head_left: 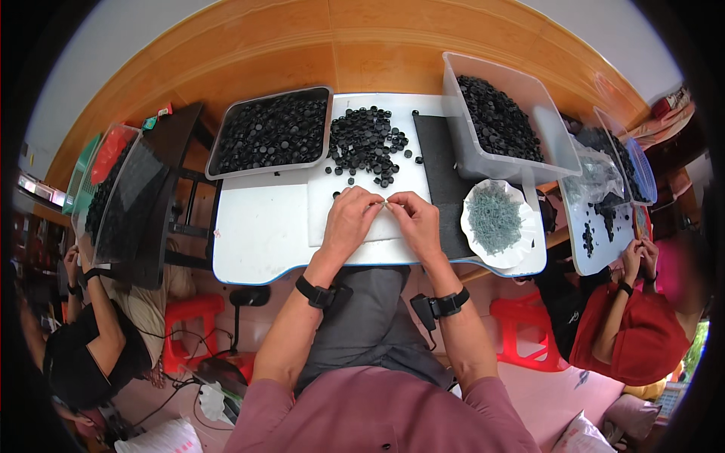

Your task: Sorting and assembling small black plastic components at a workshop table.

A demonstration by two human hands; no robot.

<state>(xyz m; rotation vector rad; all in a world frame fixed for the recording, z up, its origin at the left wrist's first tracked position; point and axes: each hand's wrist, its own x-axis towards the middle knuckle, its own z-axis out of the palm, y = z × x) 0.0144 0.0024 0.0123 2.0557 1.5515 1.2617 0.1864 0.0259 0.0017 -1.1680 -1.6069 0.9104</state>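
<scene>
My left hand (350, 220) and my right hand (415, 221) meet fingertip to fingertip over the white table (257, 234). Between them they pinch a small pale part, too small to tell its kind. Just beyond my fingers lies a loose pile of black round caps (368, 142) on the white surface. A white dish of grey-green small rings (495, 219) sits right of my right hand. Both wrists wear black bands.
A grey tray of black caps (272, 132) stands at the back left, a clear bin of black caps (502, 121) at the back right beside a black mat (442, 177). People sit at either side: one in black on the left, one in red on the right. Red stools stand below.
</scene>
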